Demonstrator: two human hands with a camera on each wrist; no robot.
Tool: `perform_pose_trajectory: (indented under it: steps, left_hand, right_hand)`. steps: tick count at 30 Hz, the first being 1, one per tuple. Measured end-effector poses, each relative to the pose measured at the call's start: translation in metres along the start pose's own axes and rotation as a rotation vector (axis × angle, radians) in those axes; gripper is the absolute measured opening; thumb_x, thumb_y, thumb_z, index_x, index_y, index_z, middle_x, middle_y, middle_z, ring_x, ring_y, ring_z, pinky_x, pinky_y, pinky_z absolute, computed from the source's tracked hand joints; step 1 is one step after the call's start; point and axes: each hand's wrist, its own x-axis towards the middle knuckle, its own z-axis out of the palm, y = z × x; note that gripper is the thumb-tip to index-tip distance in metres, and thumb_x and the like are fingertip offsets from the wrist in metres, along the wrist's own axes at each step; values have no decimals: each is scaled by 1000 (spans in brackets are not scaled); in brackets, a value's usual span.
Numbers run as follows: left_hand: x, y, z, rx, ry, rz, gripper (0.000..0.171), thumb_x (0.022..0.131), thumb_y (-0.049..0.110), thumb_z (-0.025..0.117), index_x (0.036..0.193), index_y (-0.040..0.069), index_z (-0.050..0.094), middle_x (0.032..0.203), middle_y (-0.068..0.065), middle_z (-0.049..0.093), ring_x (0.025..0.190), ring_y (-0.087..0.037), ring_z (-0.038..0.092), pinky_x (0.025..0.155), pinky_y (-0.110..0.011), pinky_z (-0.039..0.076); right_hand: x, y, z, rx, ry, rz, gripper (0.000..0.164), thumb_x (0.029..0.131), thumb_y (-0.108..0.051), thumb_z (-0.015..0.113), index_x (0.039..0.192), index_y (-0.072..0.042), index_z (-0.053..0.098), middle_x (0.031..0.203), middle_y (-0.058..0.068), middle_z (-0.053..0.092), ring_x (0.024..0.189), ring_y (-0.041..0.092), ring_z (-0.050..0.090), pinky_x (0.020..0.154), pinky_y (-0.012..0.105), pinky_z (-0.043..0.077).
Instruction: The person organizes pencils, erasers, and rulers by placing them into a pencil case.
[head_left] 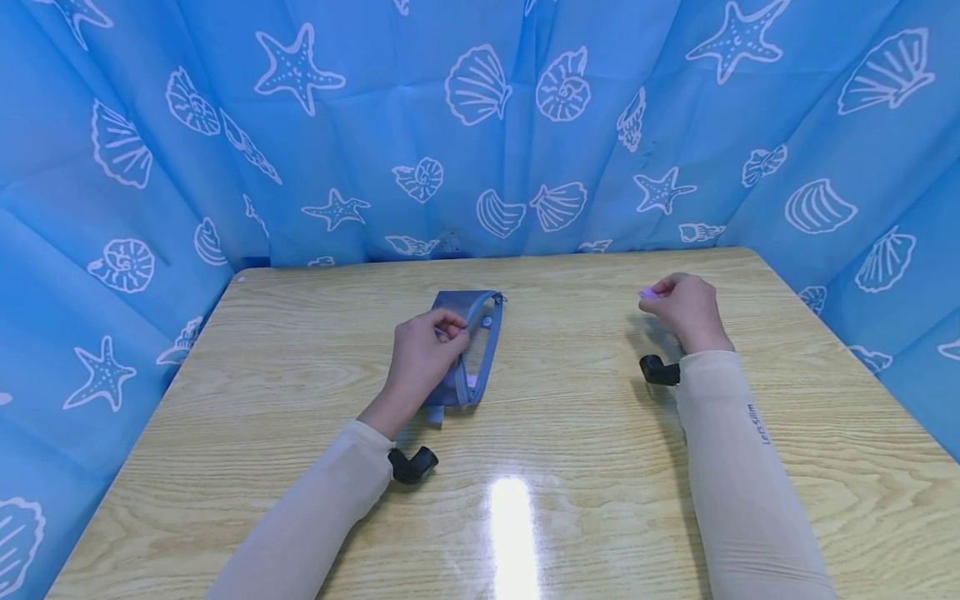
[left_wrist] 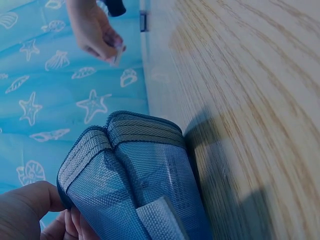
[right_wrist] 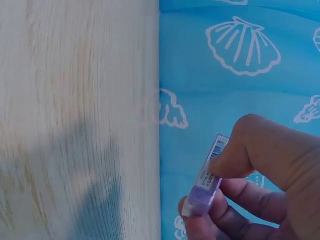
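A blue mesh zipper pouch (head_left: 485, 367) sits on the table, its zipped mouth parted. My left hand (head_left: 427, 354) pinches the near edge of that mouth between thumb and fingers. In the left wrist view the pouch (left_wrist: 165, 175) shows its woven end and a pale fabric tab. Through the opening a small round piece and a pinkish piece are visible, too small to identify. Well to the right, my right hand (head_left: 688, 310) is raised over the table and pinches a small purple block with a barcode label (right_wrist: 206, 177). The block's far end is partly covered by fingers.
The wood-grain table (head_left: 300, 483) carries a bright light reflection near its front. A blue curtain with white shells and starfish (head_left: 420, 125) hangs behind and at both sides. Each wrist bears a black camera mount (head_left: 660, 370).
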Motion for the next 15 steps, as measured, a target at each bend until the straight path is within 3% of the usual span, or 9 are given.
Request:
perform_pose_trajectory:
  steps: [15]
  left_hand:
    - [1,0,0,-14,0,-2,8,86,14,67,93,12,72,77,0,67,58,-12,61,53,-27,50]
  right_hand:
    - [5,-8,3,84,-68,-94,42,91,-22,65,123,4,59,117,23,60,102,33,56,83,43,46]
